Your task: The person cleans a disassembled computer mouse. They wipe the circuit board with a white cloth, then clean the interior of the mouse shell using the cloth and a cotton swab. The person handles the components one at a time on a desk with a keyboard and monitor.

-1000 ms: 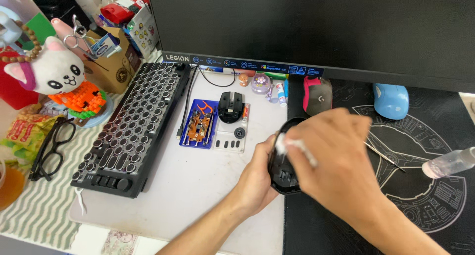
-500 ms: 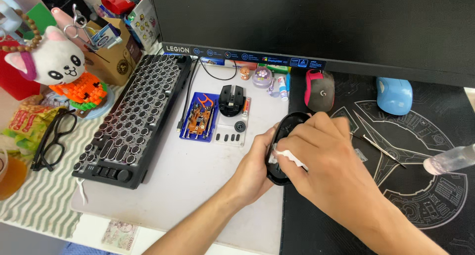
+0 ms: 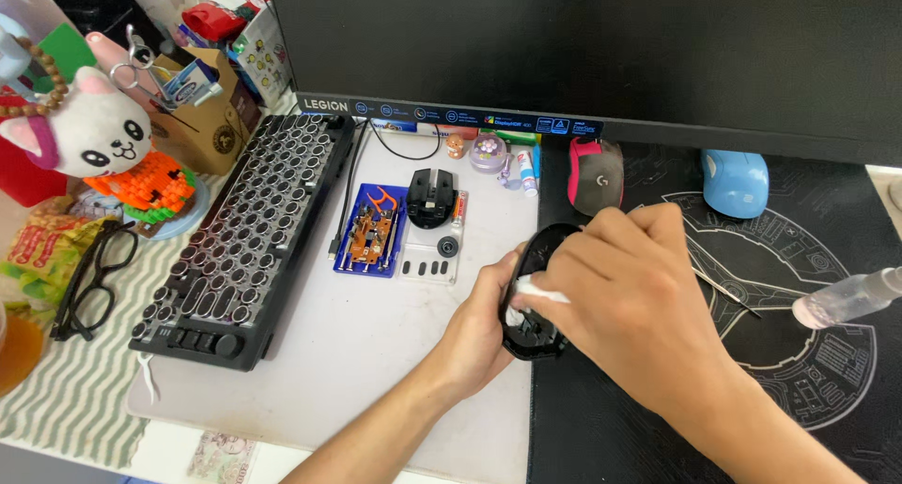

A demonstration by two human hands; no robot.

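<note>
Below the monitor (image 3: 583, 52), my left hand (image 3: 484, 320) grips a black, hollow mouse shell (image 3: 537, 291). My right hand (image 3: 629, 296) pinches a white swab (image 3: 537, 292) inside it.

From my remote seat I see a glossy black plastic mouse shell (image 3: 536, 296) gripped by my left hand (image 3: 484, 320), while my right hand (image 3: 625, 287) presses a soft white wipe (image 3: 536, 291), paper or cloth, I cannot tell which, against it. At three o'clock the mouse mat (image 3: 799, 390) looks like matt black fabric with pale printed lines. At nine o'clock lies a smooth, pale desk pad (image 3: 338, 352), then a keyboard (image 3: 244, 240) of shiny black plastic keys. Farther left, a striped cloth (image 3: 85, 399) looks woven and the glasses (image 3: 89, 277) glossy plastic.
</note>
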